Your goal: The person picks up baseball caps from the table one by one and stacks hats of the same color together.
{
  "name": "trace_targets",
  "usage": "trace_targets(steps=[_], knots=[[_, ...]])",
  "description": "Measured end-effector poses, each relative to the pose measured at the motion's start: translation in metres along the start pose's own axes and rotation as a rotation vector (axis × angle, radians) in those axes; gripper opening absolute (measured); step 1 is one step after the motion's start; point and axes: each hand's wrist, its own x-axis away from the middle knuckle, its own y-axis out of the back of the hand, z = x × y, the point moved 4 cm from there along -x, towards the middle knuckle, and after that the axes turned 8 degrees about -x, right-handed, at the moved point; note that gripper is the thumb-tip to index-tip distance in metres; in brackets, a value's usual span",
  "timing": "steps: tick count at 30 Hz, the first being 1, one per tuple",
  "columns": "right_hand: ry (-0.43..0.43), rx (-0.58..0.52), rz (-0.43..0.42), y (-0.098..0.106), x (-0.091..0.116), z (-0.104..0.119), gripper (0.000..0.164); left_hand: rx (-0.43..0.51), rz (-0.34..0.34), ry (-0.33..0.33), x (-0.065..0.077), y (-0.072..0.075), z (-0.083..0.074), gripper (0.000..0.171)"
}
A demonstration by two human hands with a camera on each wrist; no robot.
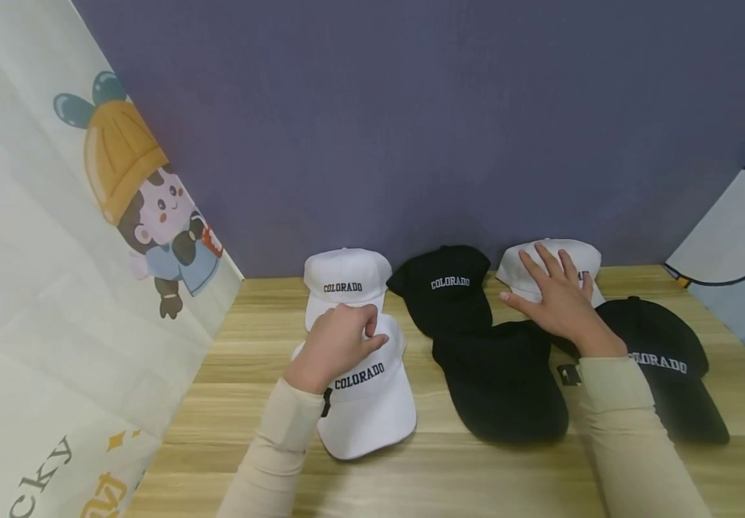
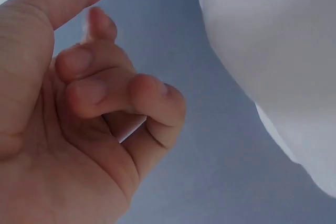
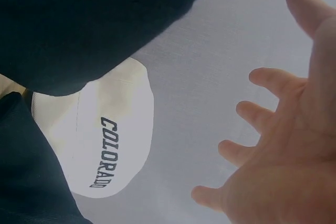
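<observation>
Above the front white cap (image 1: 367, 410) my left hand (image 1: 336, 342) hovers with its fingers loosely curled. The left wrist view shows nothing between the fingers (image 2: 157, 100) and thumb, and white cloth (image 2: 273, 51) to their right. My right hand (image 1: 556, 298) is spread over the back right white cap (image 1: 516, 262), hiding part of its lettering. In the right wrist view, the right fingers (image 3: 239, 153) are apart from that white cap (image 3: 113, 129). Below the right hand are a plain-faced black cap (image 1: 505, 388) and a black COLORADO cap (image 1: 664, 345).
Another white COLORADO cap (image 1: 346, 270) and a black COLORADO cap (image 1: 450, 288) stand along the grey-blue back panel (image 1: 411, 129). All the caps are on a wood-grain table (image 1: 230, 403). A printed cloth (image 1: 23, 252) hangs at the left, and another printed cloth (image 1: 741, 237) at the right.
</observation>
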Motion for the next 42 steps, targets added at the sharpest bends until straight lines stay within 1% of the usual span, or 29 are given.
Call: trace_targets(steps=[3,5,9,11,14,16,18,21,23,26,30,33,35,38,42], knots=[[0.006,-0.016,0.002,0.000,0.000,-0.001,0.092,-0.003,0.004,-0.035,-0.001,-0.002,-0.007,0.042],[0.012,-0.026,0.000,-0.001,-0.001,0.000,0.091,-0.006,0.015,-0.047,-0.001,-0.003,-0.010,0.042],[0.017,-0.031,-0.002,-0.002,-0.002,-0.001,0.090,-0.034,0.041,-0.074,0.002,-0.008,-0.018,0.036],[0.012,-0.025,-0.003,-0.002,-0.003,-0.003,0.090,-0.059,0.050,-0.102,0.006,-0.012,-0.024,0.030],[0.008,-0.023,0.002,-0.002,-0.004,-0.003,0.089,-0.093,0.065,-0.154,0.015,-0.020,-0.030,0.022],[0.009,-0.018,0.005,-0.002,-0.005,-0.002,0.089,-0.120,0.071,-0.184,0.024,-0.024,-0.033,0.020],[0.009,-0.014,0.007,-0.002,-0.006,-0.001,0.089,-0.151,0.088,-0.205,0.033,-0.028,-0.036,0.023],[0.002,-0.010,0.010,-0.003,-0.006,-0.002,0.088,-0.226,0.116,-0.239,0.045,-0.033,-0.039,0.034],[-0.004,-0.012,0.011,-0.003,-0.005,-0.003,0.088,-0.267,0.150,-0.248,0.052,-0.038,-0.041,0.044],[-0.016,-0.011,0.017,-0.002,-0.004,-0.006,0.089,-0.310,0.203,-0.245,0.058,-0.045,-0.044,0.057],[-0.030,-0.005,0.029,-0.001,-0.002,-0.010,0.089,-0.323,0.286,-0.221,0.064,-0.051,-0.048,0.068],[-0.029,0.007,0.028,0.000,-0.001,-0.012,0.088,-0.324,0.327,-0.227,0.067,-0.056,-0.052,0.071],[-0.024,0.016,0.024,0.002,0.000,-0.014,0.087,-0.334,0.331,-0.233,0.067,-0.058,-0.054,0.072],[-0.014,0.038,0.018,0.004,0.000,-0.016,0.084,-0.356,0.318,-0.237,0.068,-0.060,-0.056,0.070],[-0.030,0.024,0.043,0.007,-0.001,-0.020,0.078,-0.370,0.290,-0.223,0.070,-0.061,-0.057,0.064]])
